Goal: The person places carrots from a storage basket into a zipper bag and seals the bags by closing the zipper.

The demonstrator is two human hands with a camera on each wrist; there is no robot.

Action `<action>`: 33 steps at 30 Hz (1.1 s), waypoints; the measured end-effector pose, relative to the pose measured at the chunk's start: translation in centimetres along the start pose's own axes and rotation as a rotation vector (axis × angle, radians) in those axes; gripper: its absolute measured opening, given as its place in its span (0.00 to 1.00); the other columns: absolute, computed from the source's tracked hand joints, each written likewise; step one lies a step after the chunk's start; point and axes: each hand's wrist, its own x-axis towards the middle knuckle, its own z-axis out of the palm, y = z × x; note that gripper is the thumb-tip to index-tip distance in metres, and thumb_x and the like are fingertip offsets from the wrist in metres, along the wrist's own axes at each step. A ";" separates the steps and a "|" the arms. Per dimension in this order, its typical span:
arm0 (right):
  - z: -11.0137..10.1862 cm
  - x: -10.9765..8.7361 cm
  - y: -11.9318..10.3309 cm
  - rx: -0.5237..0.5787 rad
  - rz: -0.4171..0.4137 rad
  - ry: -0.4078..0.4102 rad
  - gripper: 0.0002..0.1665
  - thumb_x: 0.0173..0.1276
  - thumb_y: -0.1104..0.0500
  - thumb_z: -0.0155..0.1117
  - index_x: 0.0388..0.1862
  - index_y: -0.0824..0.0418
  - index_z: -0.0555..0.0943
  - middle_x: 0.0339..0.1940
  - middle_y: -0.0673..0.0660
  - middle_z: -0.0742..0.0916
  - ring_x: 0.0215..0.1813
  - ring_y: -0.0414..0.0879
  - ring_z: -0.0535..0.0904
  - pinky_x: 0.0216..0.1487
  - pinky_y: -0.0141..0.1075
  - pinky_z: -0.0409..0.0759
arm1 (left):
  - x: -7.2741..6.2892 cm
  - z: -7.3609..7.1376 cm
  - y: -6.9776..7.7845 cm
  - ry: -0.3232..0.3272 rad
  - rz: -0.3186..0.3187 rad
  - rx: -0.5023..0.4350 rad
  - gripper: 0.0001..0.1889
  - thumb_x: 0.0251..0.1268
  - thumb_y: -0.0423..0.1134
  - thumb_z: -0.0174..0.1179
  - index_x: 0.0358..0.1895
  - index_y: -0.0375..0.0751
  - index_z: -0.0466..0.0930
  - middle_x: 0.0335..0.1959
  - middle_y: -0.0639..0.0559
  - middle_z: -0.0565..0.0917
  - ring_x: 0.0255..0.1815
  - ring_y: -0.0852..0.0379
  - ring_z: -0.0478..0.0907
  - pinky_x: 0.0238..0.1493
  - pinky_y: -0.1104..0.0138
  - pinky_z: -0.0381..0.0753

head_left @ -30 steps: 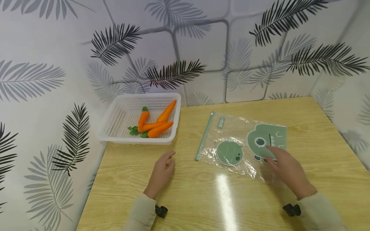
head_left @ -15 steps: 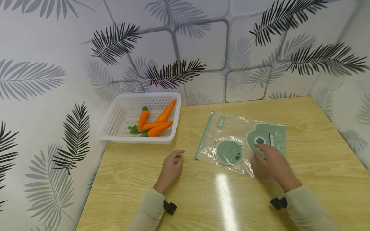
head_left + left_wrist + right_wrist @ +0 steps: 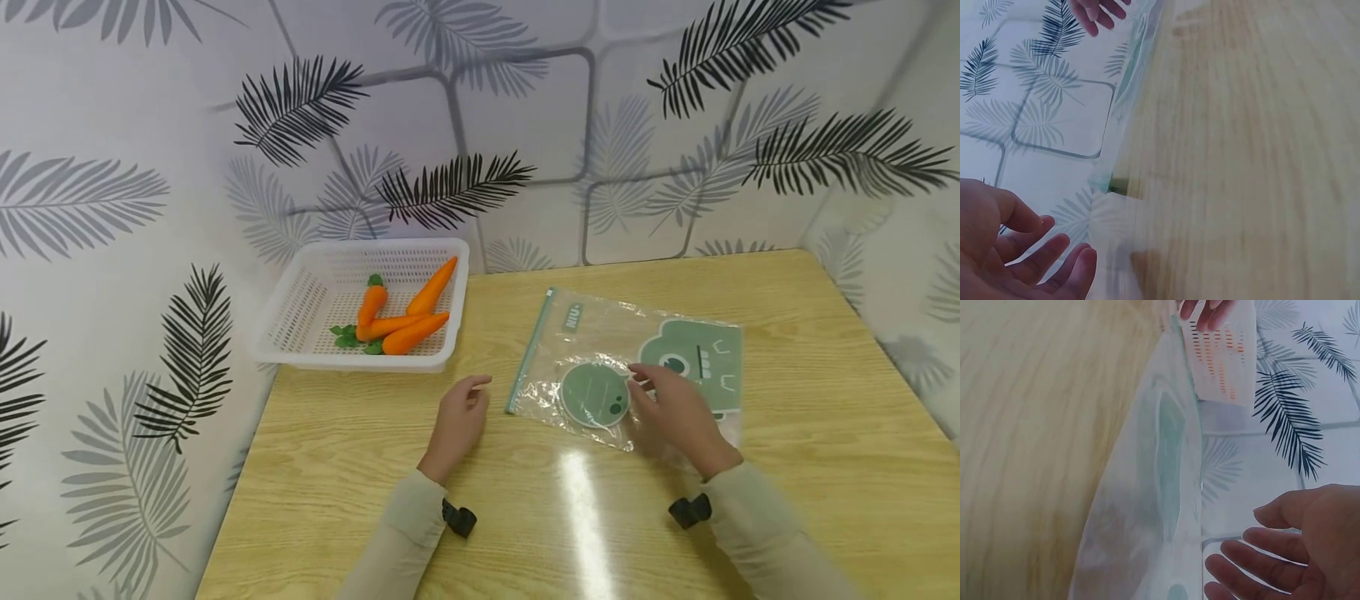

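A clear zip bag (image 3: 540, 367) with green cartoon prints and a green zip strip along its left edge lies flat on the wooden table. My right hand (image 3: 678, 417) hovers over the bag's lower middle, fingers loosely bent and holding nothing; its fingertips overlap the round green print in the head view. Left of the zip strip, my left hand (image 3: 459, 421) is held above the table, fingers relaxed with nothing in them. The left wrist view shows the left hand (image 3: 1029, 250) with its fingers apart, and the right wrist view shows the right hand (image 3: 1285, 550) likewise.
A white plastic basket (image 3: 300, 362) with several orange carrots (image 3: 416, 333) stands at the back left of the table (image 3: 525, 517). Behind the table rises a wall (image 3: 525, 125) with a leaf pattern. Each wrist carries a small black camera (image 3: 459, 518).
My right hand has moved left across the bag, from the large monster print toward the round one. My left hand has shifted right and slightly up toward the zip strip. Bag and basket stay put.
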 end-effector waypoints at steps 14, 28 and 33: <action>2.2 2.5 -2.2 0.127 0.012 -0.083 0.23 0.70 0.59 0.53 0.60 0.69 0.72 0.42 0.63 0.83 0.42 0.56 0.81 0.43 0.49 0.78 | 2.1 1.3 0.7 -0.038 -0.080 -0.007 0.17 0.70 0.38 0.47 0.57 0.39 0.75 0.51 0.46 0.78 0.45 0.56 0.76 0.46 0.59 0.76; 5.1 4.8 -5.1 0.173 0.032 -0.125 0.22 0.70 0.59 0.50 0.58 0.69 0.74 0.41 0.63 0.83 0.43 0.55 0.81 0.43 0.47 0.78 | 3.5 2.8 0.4 -0.041 -0.128 0.031 0.15 0.68 0.37 0.50 0.55 0.39 0.76 0.52 0.50 0.78 0.40 0.60 0.76 0.41 0.65 0.77; 5.8 5.5 -5.4 0.137 0.049 -0.130 0.22 0.70 0.57 0.50 0.57 0.68 0.75 0.40 0.61 0.85 0.43 0.54 0.81 0.44 0.46 0.77 | 3.9 3.3 0.5 -0.042 -0.122 0.031 0.15 0.68 0.34 0.50 0.55 0.39 0.75 0.51 0.49 0.79 0.41 0.59 0.77 0.42 0.65 0.78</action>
